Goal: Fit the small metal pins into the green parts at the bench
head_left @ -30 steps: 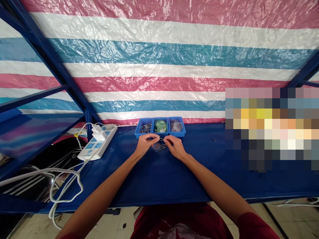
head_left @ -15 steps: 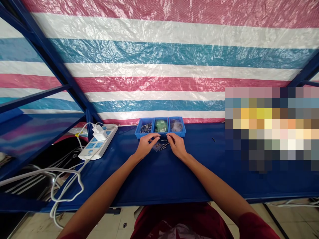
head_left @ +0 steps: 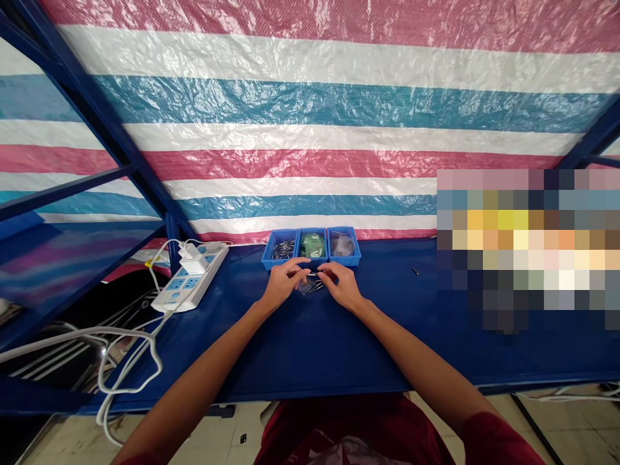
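My left hand (head_left: 285, 282) and my right hand (head_left: 341, 283) face each other over the table, fingertips pinched and close together. Between them is a small slim piece (head_left: 312, 274) with a light part; its kind is too small to tell. Just below the fingertips lie several slim dark-and-silver rods (head_left: 316, 287) and a small clear plastic bag (head_left: 305, 287). Right behind the hands stand three blue bins: the left bin (head_left: 267, 258) holds many slim metallic rods, the middle bin (head_left: 317, 261) green material with small pale pieces, the right bin (head_left: 356, 259) clear plastic bags.
A white power strip (head_left: 194, 287) with a plugged-in charger (head_left: 194, 259) and looping white cables (head_left: 157, 355) occupies the left side of the blue table (head_left: 310, 355). One dark rod (head_left: 415, 271) lies to the right. Striped plastic sheeting (head_left: 310, 155) hangs behind. The far right is pixelated.
The fingertips of both hands have come closer together, the right ones shifting slightly left. A light-coloured piece now shows between them. The bins and the power strip stay put.
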The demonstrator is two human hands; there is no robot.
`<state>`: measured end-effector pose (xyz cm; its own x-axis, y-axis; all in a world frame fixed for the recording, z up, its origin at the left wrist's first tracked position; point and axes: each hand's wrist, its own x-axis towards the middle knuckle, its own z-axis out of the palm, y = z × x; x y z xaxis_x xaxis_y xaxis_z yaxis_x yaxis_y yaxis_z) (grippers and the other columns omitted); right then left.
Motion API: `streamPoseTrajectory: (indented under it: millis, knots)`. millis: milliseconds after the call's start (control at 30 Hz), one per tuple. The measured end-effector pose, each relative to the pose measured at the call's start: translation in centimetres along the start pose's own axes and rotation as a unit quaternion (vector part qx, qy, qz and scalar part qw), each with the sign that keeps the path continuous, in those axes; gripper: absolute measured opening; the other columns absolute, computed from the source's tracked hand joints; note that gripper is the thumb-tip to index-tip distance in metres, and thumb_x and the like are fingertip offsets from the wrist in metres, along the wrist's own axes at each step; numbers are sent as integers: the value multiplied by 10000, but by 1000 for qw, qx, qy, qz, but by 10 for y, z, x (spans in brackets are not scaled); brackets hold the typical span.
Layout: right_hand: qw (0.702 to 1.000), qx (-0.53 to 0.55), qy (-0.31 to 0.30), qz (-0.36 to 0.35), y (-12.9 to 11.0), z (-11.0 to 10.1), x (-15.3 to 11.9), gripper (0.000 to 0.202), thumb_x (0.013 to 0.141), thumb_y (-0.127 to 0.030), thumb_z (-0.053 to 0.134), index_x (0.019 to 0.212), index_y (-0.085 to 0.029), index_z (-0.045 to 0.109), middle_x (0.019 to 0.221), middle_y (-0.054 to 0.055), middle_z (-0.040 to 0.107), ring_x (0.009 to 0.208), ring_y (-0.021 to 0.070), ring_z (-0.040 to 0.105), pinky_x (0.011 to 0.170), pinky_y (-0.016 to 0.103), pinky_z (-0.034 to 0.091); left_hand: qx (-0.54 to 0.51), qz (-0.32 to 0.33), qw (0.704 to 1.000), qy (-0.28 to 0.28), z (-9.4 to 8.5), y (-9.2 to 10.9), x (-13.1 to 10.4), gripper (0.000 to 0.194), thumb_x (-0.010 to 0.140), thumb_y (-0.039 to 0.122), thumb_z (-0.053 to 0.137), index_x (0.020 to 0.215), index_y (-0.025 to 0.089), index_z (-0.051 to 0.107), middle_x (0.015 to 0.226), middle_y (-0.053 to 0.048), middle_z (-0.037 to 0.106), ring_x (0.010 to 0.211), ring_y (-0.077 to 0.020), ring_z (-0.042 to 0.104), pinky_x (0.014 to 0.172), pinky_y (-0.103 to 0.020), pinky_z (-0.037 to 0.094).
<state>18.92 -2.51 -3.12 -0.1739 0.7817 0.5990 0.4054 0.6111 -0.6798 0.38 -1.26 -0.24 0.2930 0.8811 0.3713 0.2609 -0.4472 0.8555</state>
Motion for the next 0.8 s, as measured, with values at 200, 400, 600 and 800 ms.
streamPoseTrajectory:
  millis: [200,400,600,800]
  knots:
    - [1000,3,-20,-14,0,1,0,265,923,-397,473,832,-204,630,718,35,589,630,155,537,600,268,443,-34,-36,999,0,2,6,-1,280,823,387,629,973,151,627,527,40,575,378,-69,437,419,-189,376]
    - [999,17,-35,-21,0,3,0,246,915,-401,494,877,-194,620,731,30,589,633,150,539,597,259,433,-35,-41,999,-10,3,5,-3,312,826,402,623,1008,149,623,512,40,578,370,-76,453,417,-193,382]
    - [1000,-10,0,1,-3,0,1,306,954,-391,411,847,-181,607,722,34,613,644,147,552,625,256,421,-17,-17,1000,-10,1,0,0,289,824,417,611,904,141,645,613,8,614,454,-88,505,461,-197,434]
    - [999,-10,19,29,-1,0,2,347,955,-411,395,769,-186,583,608,6,567,605,146,546,600,249,407,19,-1,1000,-12,-1,0,1,296,834,413,590,732,137,630,618,-2,603,486,-94,522,486,-201,448]
